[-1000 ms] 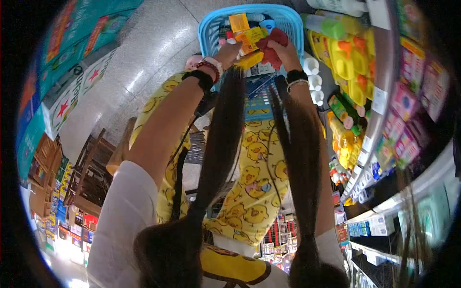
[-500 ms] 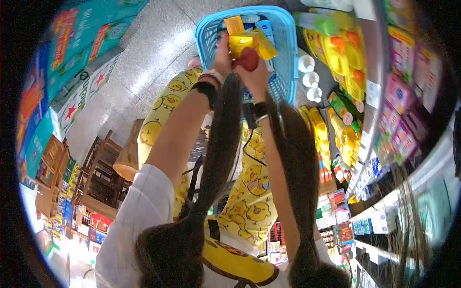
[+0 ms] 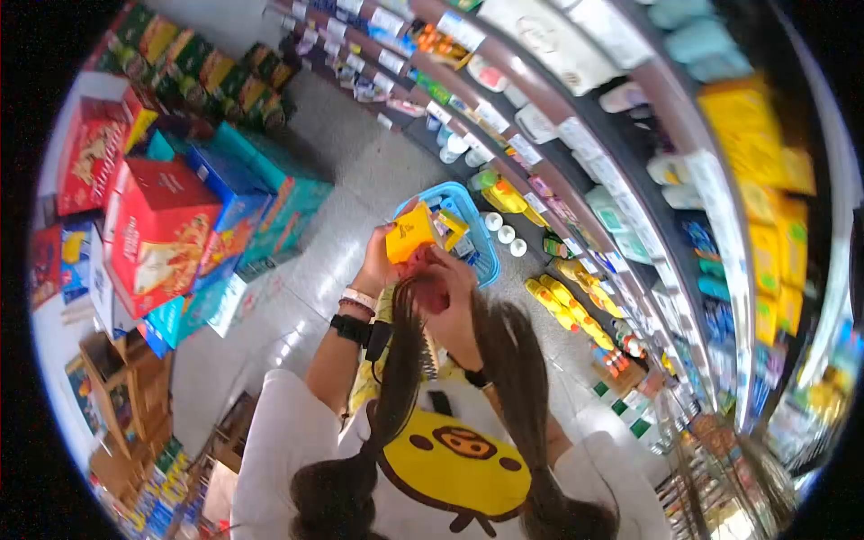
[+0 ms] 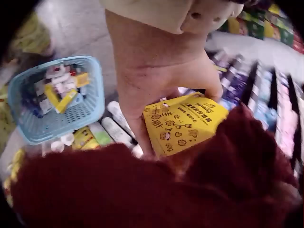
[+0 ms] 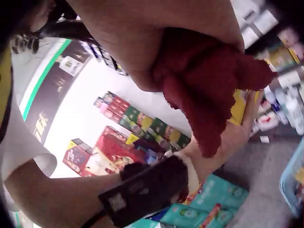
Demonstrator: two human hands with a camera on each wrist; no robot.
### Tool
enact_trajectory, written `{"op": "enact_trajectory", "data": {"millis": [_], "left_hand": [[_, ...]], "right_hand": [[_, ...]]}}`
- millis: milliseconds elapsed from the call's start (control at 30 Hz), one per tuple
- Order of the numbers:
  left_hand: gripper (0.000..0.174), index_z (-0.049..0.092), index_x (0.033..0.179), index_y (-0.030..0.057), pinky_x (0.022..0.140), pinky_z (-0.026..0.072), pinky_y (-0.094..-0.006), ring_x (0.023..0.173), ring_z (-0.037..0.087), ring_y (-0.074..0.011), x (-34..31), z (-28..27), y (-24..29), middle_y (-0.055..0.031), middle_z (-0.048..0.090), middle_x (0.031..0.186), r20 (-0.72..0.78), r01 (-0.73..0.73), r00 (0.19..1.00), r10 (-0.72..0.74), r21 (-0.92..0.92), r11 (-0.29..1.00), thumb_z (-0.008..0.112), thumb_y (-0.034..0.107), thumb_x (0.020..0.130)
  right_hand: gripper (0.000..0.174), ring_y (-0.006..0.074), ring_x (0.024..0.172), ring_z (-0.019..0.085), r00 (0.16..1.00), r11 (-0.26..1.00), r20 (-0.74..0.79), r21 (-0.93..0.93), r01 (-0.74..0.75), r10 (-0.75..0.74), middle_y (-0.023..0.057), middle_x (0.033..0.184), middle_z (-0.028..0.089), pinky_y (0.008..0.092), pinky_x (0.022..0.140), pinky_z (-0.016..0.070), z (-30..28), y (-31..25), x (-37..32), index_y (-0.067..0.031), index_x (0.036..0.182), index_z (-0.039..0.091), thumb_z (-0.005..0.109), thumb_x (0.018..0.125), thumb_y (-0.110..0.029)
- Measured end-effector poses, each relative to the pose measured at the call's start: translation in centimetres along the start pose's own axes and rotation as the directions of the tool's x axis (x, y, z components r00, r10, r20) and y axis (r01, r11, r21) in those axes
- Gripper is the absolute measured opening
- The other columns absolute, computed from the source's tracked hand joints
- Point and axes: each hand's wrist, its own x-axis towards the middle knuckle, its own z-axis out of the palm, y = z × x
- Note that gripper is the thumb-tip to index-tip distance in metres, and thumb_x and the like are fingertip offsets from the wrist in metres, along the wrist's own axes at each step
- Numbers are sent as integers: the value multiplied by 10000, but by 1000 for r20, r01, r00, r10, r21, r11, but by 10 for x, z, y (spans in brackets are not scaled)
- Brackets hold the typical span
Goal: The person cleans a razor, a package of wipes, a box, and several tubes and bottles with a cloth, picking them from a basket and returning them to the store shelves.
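My left hand (image 3: 382,261) grips a yellow box (image 3: 409,234) with printed figures, raised in front of me; in the left wrist view the fingers (image 4: 142,95) curl round the yellow box (image 4: 183,124). Just beside it my right hand (image 3: 453,292) clutches a dark red cloth (image 3: 430,290), which touches the box. The red cloth (image 4: 142,190) fills the foreground of the left wrist view, and it hangs bunched from the right hand (image 5: 156,42) as a red cloth (image 5: 202,85) in the right wrist view. Below on the floor stands a blue basket (image 3: 480,236) with several small packs.
Store shelves (image 3: 576,180) with bottles and packs run along the right. Yellow bottles (image 3: 558,301) stand on the floor beside the basket. Stacked red and teal cartons (image 3: 180,225) line the left. Wooden stools (image 3: 117,378) sit at the lower left. Grey floor (image 3: 342,216) lies between.
Both hands rose from over the basket toward my head, bringing the yellow box and red cloth with them. The basket now lies farther away, and the view takes in the whole aisle.
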Motion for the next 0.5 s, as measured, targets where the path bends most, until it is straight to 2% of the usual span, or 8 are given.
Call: {"op": "enact_trajectory", "data": {"millis": [67,167,200,300,400,433,467,500], "left_hand": [[715,298,1429,90,1009,395,-418,1192,499,-278,-20,41,15,-155,447,1368,232,85,969,-83,1,996,507,396,817],[766,232,1456,107,1008,404,-418,1200,492,-263,-46,115,30,-144,413,1397,197,96,971,-138,213,972,520,404,812],[760,230,1455,105,1026,386,-421,1220,476,-267,-54,120,33,-141,406,1402,167,125,972,-168,241,962,514,413,820],[776,239,1442,63,1040,362,-398,1234,464,-260,-72,171,30,-132,436,1376,252,123,946,-205,305,944,526,421,816],[662,345,1384,40,1039,356,-408,1221,474,-270,-76,187,9,-134,461,1352,226,98,957,-182,339,936,390,460,875],[652,374,1367,34,1038,356,-408,1215,479,-273,-76,198,0,-136,470,1344,217,94,961,-172,330,939,357,472,885],[673,449,1304,14,1033,356,-406,1191,496,-278,-76,210,-11,-142,505,1305,168,-10,984,-61,395,919,284,521,892],[672,455,1297,11,1030,358,-404,1186,499,-279,-76,216,-17,-143,513,1295,156,-14,987,-47,367,930,286,520,893]], "right_hand": [[465,291,1051,532,992,991,-28,-58,118,-120,108,1207,564,413,890,412,-32,-27,12,-91,1009,609,814,598,-162],[508,305,1031,490,975,981,-107,-14,192,-192,73,1279,531,413,925,394,-69,-72,22,-80,1047,603,788,575,-112],[503,304,1025,491,970,980,-136,-12,199,-199,72,1279,530,414,922,398,-80,-83,24,-75,1044,602,787,576,-107],[462,306,1002,503,967,987,-201,-12,157,-157,92,1241,541,411,908,415,-112,-113,24,-59,1033,598,779,609,-95],[416,305,962,517,938,994,-330,-8,109,-105,104,1138,561,412,870,424,-133,-130,22,-62,1013,602,780,643,-131],[420,304,956,518,934,989,-328,-45,139,-146,101,1120,561,410,855,426,-139,-135,19,-64,1010,602,782,639,-141],[423,303,950,518,925,980,-325,-86,177,-195,99,1101,560,409,839,428,-144,-139,17,-65,1007,603,784,634,-150],[427,302,945,519,915,968,-320,-128,216,-246,97,1083,560,408,823,430,-149,-142,16,-67,1003,603,786,629,-160]]}}
